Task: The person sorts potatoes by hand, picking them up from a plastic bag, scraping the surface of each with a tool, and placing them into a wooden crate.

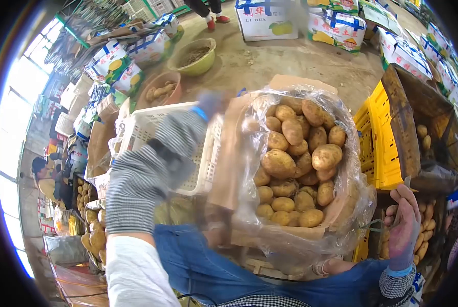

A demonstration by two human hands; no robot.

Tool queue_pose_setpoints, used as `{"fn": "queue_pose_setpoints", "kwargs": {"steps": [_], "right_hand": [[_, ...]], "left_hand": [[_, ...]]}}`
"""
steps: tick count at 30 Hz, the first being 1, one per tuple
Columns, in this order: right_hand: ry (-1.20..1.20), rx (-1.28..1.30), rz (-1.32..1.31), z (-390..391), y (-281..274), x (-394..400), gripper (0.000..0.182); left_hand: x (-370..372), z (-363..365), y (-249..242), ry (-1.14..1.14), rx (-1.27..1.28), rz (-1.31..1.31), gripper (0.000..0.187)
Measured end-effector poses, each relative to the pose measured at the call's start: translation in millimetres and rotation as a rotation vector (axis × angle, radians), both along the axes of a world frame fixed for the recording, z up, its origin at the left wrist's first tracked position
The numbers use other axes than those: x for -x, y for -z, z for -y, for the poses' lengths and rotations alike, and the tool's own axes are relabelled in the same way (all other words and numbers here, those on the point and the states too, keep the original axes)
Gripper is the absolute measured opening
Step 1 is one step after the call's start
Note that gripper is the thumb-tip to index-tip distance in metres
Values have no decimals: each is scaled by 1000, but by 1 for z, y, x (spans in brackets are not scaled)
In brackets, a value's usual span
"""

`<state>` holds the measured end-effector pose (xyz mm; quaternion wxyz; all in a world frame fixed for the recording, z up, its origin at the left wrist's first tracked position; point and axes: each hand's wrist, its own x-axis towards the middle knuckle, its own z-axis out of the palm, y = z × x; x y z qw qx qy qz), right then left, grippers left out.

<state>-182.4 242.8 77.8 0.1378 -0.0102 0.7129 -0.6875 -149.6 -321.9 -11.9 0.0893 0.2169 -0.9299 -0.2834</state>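
In front of me stands an open cardboard box (237, 169) lined with clear plastic film (354, 197) and heaped with potatoes (293, 131). My left hand (213, 105), gloved with a blue cuff, is smeared by motion at the box's far left corner, above a white plastic crate (203, 176). Its fingers cannot be made out. On the other side, my right hand (405, 227) wears a stained glove with a blue cuff. Its fingers are stretched out beside more potatoes (424, 238), and I see nothing held in it.
A yellow crate (375, 140) and a worn dark bin (403, 117) stand on the right. Beyond the white crate are a reddish basin (175, 97) with potatoes and a green-yellow basin (208, 61). Printed cartons (267, 25) line the back. At far left sits another person (60, 179).
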Motion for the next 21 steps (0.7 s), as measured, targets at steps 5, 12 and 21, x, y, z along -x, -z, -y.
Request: {"fn": "queue_pose_setpoints", "kwargs": {"steps": [5,12,21], "right_hand": [[28,31,16,2,11,4,40],[41,71,68,7,8,8,37],[-9,105,108,-4,-1,2,35]], "left_hand": [[-80,194,-34,-400,-1089,-647,20],[-2,45,42,7,-536,-286,41],[98,-214,67,555,730,67,35]]}}
